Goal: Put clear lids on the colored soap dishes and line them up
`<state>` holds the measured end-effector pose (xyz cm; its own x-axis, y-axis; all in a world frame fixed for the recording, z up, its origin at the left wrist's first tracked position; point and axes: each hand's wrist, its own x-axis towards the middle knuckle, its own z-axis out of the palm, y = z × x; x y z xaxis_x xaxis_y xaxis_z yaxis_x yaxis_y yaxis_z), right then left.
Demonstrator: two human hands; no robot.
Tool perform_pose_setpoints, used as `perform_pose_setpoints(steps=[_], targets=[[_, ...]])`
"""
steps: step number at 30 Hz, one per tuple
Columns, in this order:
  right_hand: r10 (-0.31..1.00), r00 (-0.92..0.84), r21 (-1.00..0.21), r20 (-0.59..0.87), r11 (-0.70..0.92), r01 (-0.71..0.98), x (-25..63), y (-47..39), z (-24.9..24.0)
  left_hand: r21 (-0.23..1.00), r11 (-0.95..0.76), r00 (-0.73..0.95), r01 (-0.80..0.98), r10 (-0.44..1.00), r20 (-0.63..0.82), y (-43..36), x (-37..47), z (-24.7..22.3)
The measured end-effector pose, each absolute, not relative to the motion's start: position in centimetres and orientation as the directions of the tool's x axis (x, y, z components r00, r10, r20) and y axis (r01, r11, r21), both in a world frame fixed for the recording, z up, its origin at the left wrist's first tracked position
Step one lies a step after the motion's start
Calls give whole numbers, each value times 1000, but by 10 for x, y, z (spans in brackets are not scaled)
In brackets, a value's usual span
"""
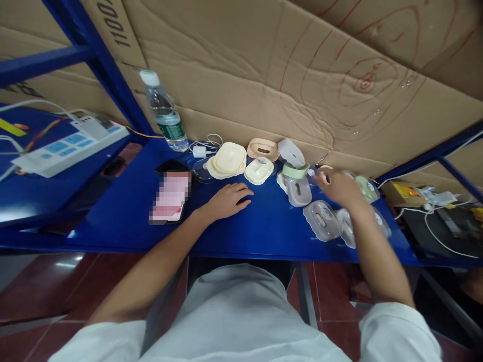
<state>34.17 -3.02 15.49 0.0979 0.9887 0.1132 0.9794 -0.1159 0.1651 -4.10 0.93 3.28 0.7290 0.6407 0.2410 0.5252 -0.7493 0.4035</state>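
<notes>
My left hand [231, 201] lies palm down on the blue table, fingers loosely apart, with nothing in it. Just beyond it are a cream plastic piece [258, 171] and a stack of cream lids [229, 160]. My right hand [339, 188] reaches among plastic parts on the right, close to a peach-coloured piece [325, 170] and a small white round part [311, 172]. Its fingers are blurred and partly hidden, so a grip cannot be made out. Left of it, a pale green band [296, 171] rests by a grey slotted piece [300, 193]. A clear-grey piece [322, 221] lies nearer me.
A water bottle [166, 113] stands at the back left, with a white charger [199, 151] beside it. A phone [171, 196] lies left of my left hand. Cardboard [234, 65] walls the back. A power strip [71, 146] sits on the neighbouring table.
</notes>
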Motion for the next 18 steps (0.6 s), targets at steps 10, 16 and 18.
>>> perform_pose_setpoints(steps=[10,16,18], targets=[[966,-230,-169,118,248,954,187,-42,56,282,-706,660,650,708,251,22,-4,30],[967,-158,-277,199,210,938,209,-34,53,355,-796,771,490,586,251,10,-10,32],[967,-146,-303,209,206,930,206,-33,50,375,-815,785,443,554,277,3,-11,32]])
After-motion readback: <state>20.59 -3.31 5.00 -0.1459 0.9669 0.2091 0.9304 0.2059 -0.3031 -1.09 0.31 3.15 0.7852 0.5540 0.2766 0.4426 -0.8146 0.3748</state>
